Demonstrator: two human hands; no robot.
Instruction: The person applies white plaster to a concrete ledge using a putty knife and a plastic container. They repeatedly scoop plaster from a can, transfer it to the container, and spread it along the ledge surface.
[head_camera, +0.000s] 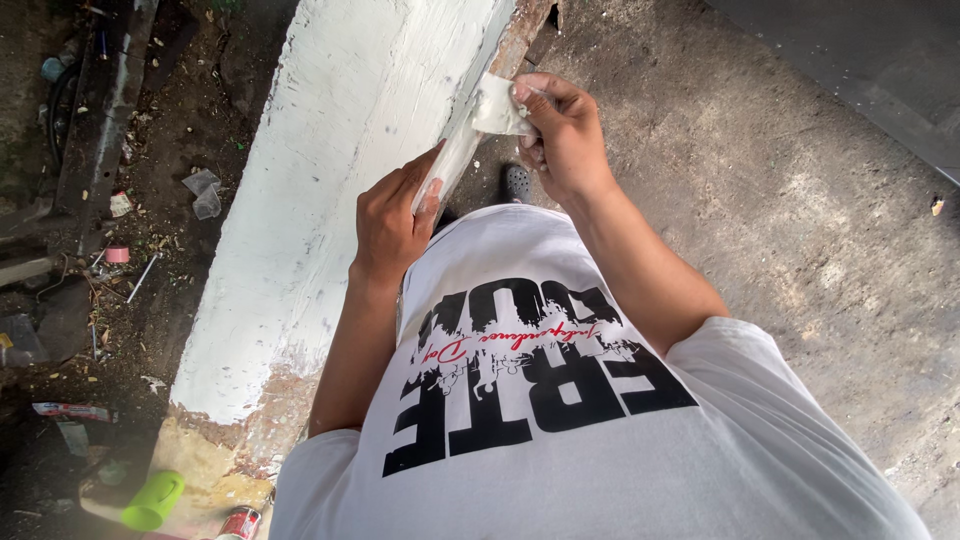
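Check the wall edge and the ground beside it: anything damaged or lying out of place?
Yes. The white-painted wall has flaked bare at its lower end. Litter lies on the dirt beside it, including a tipped green cup and a can. The left hand and right hand hold a pale tape strip along the edge.

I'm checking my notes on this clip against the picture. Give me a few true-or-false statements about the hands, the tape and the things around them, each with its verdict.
1. Both hands hold a strip of pale tape against the edge of the white painted wall. True.
2. The right hand pinches the upper end of the strip. True.
3. The left hand rests flat on the concrete floor. False: it presses the lower part of the strip at the wall's edge.
4. A green cup lies on its side near the wall's base. True.
5. The person's shirt is plain black. False: it is white with a black print.
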